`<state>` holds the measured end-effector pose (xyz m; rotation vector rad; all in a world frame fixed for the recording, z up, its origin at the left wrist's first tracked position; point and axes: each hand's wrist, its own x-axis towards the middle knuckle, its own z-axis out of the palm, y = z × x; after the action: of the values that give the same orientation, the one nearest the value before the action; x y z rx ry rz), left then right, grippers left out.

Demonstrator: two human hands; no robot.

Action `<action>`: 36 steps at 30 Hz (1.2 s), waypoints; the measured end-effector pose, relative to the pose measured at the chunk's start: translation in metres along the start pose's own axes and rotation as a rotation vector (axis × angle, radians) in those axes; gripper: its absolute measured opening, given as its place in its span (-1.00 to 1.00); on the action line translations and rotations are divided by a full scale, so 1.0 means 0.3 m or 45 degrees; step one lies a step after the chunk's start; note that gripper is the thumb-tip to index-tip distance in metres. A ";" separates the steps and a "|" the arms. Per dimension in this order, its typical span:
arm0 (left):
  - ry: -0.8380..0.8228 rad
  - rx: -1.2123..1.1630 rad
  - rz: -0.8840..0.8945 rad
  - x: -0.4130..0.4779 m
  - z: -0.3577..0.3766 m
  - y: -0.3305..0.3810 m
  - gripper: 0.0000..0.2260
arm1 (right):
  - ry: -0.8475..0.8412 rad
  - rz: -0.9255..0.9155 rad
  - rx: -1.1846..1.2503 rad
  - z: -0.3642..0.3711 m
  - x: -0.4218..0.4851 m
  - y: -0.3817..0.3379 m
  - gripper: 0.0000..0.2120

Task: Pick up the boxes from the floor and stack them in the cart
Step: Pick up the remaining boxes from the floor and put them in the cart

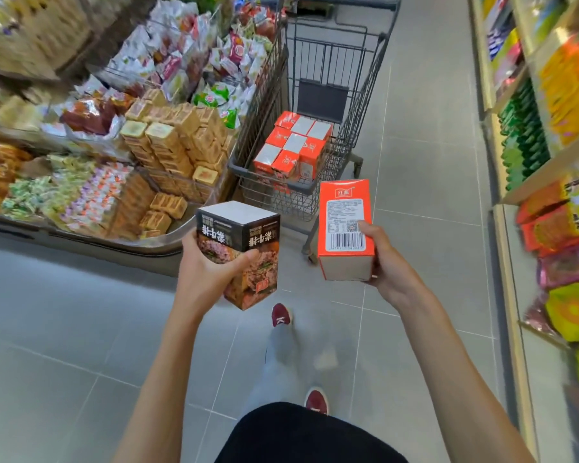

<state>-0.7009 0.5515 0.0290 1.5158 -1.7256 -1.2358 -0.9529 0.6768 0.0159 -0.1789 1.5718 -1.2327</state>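
My left hand (208,265) grips a dark box (244,242) with white characters and a food picture, held upright in front of me. My right hand (383,259) grips an orange box (343,222) with a barcode label facing up. Both boxes are in the air just short of the grey wire shopping cart (244,168), which stands ahead on the tiled floor. Inside the cart lie several orange and white boxes (295,145), packed together at its near end.
A low display bin (81,235) of wrapped snacks and tan cartons runs along the left, touching the cart's side. Shelves (512,195) of packaged goods line the right. Grey floor tiles stretch between them, with my feet in red shoes (281,315) below.
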 end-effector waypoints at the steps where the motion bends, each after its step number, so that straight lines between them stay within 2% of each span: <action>1: -0.005 -0.002 -0.004 0.039 0.008 0.008 0.03 | 0.007 0.002 -0.003 0.009 0.032 -0.021 -0.59; 7: -0.019 -0.017 -0.019 0.326 0.040 0.049 0.04 | 0.024 0.015 0.005 0.084 0.268 -0.177 -0.73; 13: -0.035 -0.026 -0.053 0.638 0.070 0.118 0.08 | 0.041 0.061 0.002 0.164 0.533 -0.353 -0.73; 20: -0.050 0.027 -0.070 0.898 0.120 0.176 0.05 | -0.023 0.146 0.162 0.221 0.810 -0.488 -0.74; 24: -0.060 0.108 -0.096 1.020 0.186 0.197 -0.09 | -0.039 0.257 0.195 0.235 0.968 -0.543 -0.67; 28: -0.031 0.121 -0.150 1.118 0.260 0.240 -0.07 | -0.085 0.385 0.307 0.245 1.135 -0.587 -0.48; 32: -0.024 0.108 -0.185 1.203 0.327 0.286 0.11 | -0.125 0.515 0.383 0.233 1.283 -0.620 -0.45; 36: -0.007 0.106 -0.207 1.270 0.363 0.287 0.09 | -0.154 0.669 0.386 0.236 1.394 -0.646 -0.38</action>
<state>-0.9228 0.2145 -0.0107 1.7322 -1.7043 -1.2617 -1.1572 0.2717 -0.0922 0.3316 1.2030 -1.0005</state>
